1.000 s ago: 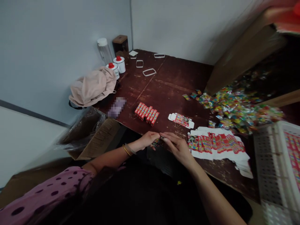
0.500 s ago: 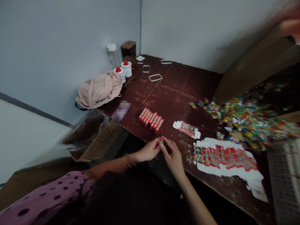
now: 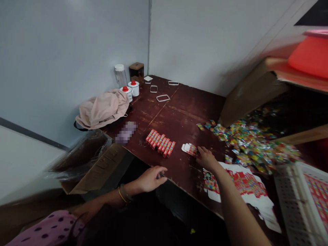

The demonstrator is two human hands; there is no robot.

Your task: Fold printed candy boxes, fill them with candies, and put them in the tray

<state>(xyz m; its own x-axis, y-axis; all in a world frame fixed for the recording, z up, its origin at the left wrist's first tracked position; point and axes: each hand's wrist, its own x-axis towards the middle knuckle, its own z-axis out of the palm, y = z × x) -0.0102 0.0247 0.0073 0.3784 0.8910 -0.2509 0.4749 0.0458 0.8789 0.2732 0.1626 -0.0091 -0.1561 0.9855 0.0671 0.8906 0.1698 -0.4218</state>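
Observation:
My right hand [image 3: 206,159] reaches over the table, with curled fingers closed on the right end of a flat, unfolded candy box [image 3: 189,149]. That box lies on the wood, its white flaps pointing left. At the table's front edge my left hand [image 3: 151,178] hovers with fingers bent and apart from the thumb; nothing shows between them. Beyond it stands a row of small red candy boxes [image 3: 161,142], packed side by side. A fanned stack of flat printed boxes [image 3: 246,182] lies beneath and right of my right forearm.
Wrapped candies [image 3: 252,147] spill from a carton [image 3: 243,90] at the right. A white plastic basket [image 3: 289,194] stands at the right front. A bag [image 3: 102,109], lidded mugs [image 3: 133,89] and a jug [image 3: 120,76] occupy the left. An open cardboard box [image 3: 94,171] sits below the edge.
My hands, together around a small red-and-coloured item earlier, have separated. The right moved forward and right onto the flat box; the left moved slightly left and no longer shows that item.

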